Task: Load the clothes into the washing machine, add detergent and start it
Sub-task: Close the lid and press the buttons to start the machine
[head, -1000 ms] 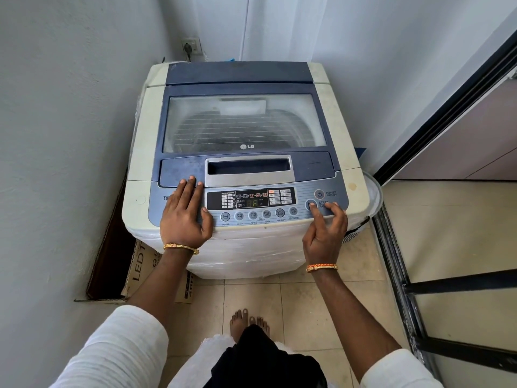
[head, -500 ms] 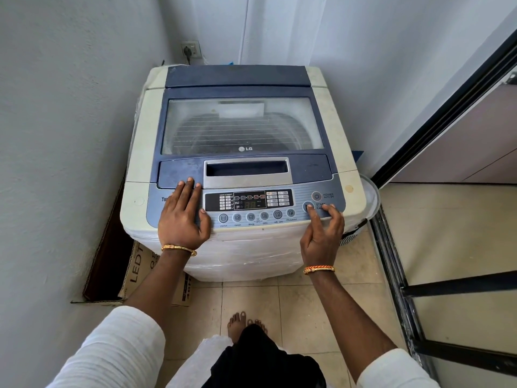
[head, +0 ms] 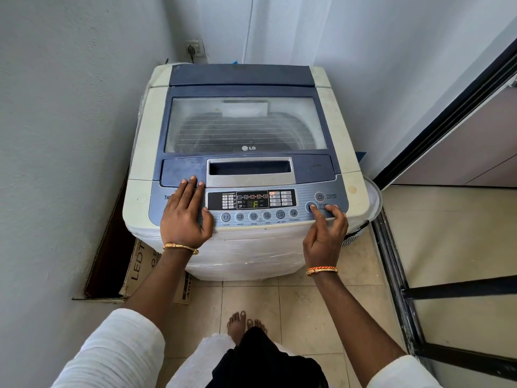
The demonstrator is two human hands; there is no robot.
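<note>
Cream-and-blue top-loading washing machine [head: 246, 152] stands in a corner between pale walls on a beige tiled floor [head: 307, 309], its tinted transparent lid [head: 246, 124] closed and lying flat. Through the lid the ribbed drum shows dimly; whether clothes lie inside cannot be told. Along the front edge runs the grey-blue control panel [head: 251, 208], with a small lit display [head: 253, 204] and a row of round buttons below it.

Left hand [head: 184, 217] lies flat on the panel's left end, palm down, fingers [head: 193, 189] straight and close together, reaching up to the lid's front edge; it holds nothing. A gold bangle [head: 180, 247] circles that wrist. Right hand [head: 324, 236] is at the panel's right end, its forefinger tip pressed on the round start/pause button [head: 309, 207], the other fingers loosely bent and resting on the panel beside it, gripping nothing. An orange bracelet [head: 321, 270] sits on the right wrist.

A brown cardboard box [head: 140, 264] is wedged between the machine and the left wall. A wall socket [head: 194, 49] with a plug sits behind the machine.
</note>
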